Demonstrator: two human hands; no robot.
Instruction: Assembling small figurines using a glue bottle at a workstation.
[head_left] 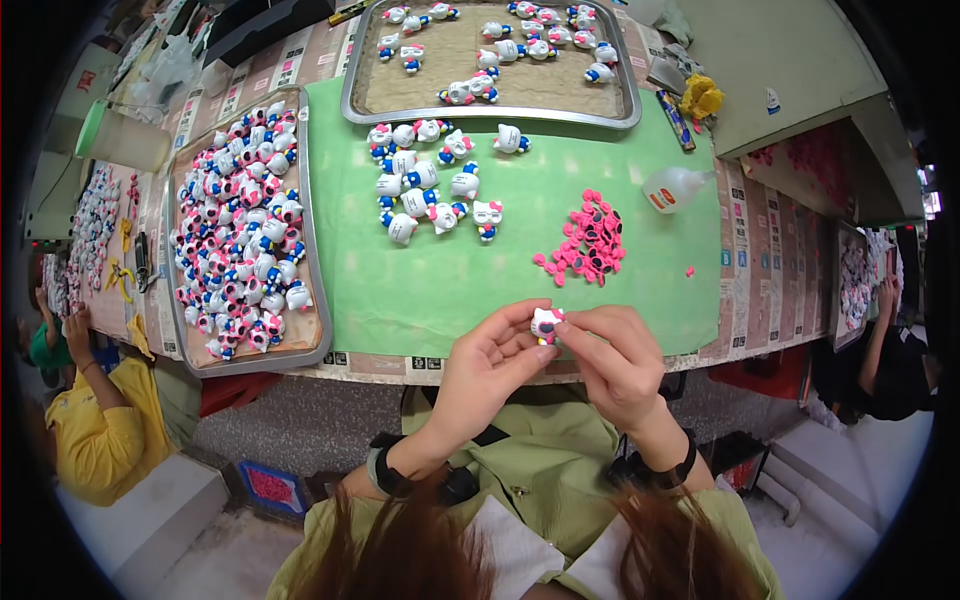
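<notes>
Near the table's front edge, my left hand [482, 368] holds a small white cat figurine [546, 324] with pink on its head, between thumb and fingers. My right hand [624, 364] pinches at the figurine's right side, thumb and forefinger together; whether a small piece is between them is hidden. Just beyond my hands lies a pile of pink pieces [598, 238], some with dark oval faces. Farther left on the green mat [400, 300], several white and blue cat figurines [420, 175] lie in a loose cluster.
A metal tray [322, 340] heaped with figurines stands at left; another tray [480, 120] with fewer lies at the back. At right are a squeeze bottle [675, 188], a yellow crumpled item [702, 97] and a grey cabinet [800, 70]. People work at both sides, including one in a yellow top [110, 430].
</notes>
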